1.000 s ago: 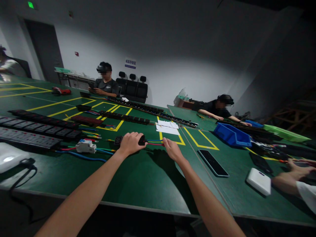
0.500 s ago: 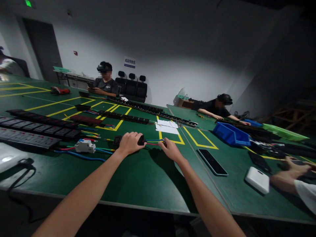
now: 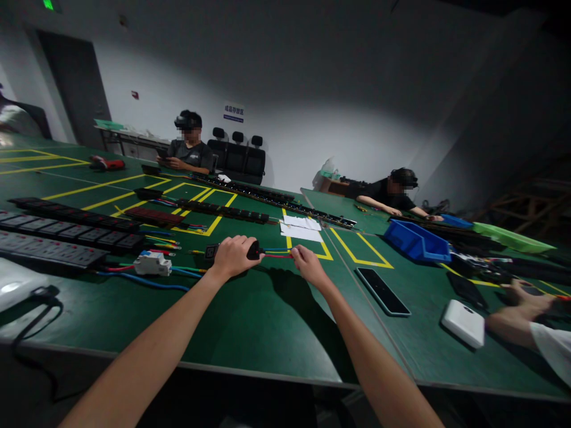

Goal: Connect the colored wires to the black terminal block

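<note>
Wrapped over a short black socket module [image 3: 210, 252], my left hand [image 3: 235, 257] is closed and hides its middle. Coloured wires [image 3: 276, 255], red, blue and a greenish one, come out of the module's right end. The fingertips of my right hand [image 3: 307, 264] are pinched on the red wire's far end; whether they also hold the other wires I cannot tell. Left of the module, more wires lead to a white circuit breaker [image 3: 153, 263]. Long power strips [image 3: 53, 249] lie side by side beyond it.
White paper [image 3: 301, 229] lies past my hands. A phone [image 3: 382, 291], a white box [image 3: 464, 323] and a blue bin [image 3: 417, 241] are on the right. A co-worker's hand [image 3: 521, 303] is at the right edge; other people sit across the green table [image 3: 250, 333].
My right hand has shifted slightly up, and the red wire now runs straighter between my hands. My left hand stays on the socket module.
</note>
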A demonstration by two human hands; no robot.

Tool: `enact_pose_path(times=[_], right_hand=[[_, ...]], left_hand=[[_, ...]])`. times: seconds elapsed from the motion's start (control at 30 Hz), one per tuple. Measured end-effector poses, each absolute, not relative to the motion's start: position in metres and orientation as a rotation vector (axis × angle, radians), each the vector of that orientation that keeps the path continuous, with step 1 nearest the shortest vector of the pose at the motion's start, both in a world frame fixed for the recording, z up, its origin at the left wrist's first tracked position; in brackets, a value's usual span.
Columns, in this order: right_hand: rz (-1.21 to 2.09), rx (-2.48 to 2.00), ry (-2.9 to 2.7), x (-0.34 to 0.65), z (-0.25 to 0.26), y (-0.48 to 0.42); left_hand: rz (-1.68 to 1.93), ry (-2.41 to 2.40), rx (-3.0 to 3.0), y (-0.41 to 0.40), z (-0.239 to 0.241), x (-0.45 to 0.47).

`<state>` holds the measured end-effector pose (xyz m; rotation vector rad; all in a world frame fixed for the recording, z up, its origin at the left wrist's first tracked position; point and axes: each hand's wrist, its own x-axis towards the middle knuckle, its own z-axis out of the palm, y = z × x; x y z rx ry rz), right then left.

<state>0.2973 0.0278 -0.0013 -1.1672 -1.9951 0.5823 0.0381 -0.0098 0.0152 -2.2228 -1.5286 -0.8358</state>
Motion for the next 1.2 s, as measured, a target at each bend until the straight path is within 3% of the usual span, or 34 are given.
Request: enact_pose_path(times=[0.23, 0.63, 1.2], right_hand=[[0.691, -1.148, -1.830, 0.299, -0.013, 0.037], [0.292, -1.324, -1.991, 0.302, -0.006, 0.030], [0.245, -1.263, -2.055, 0.302, -0.005, 0.030]], left_hand=[[-0.828, -1.508, -2.187, -0.010, 0.016, 0.040], [-0.845, -1.473, -2.202, -0.012, 0.020, 0.039], [-0.853, -1.523, -2.183, -0.010, 0.018, 0.036]])
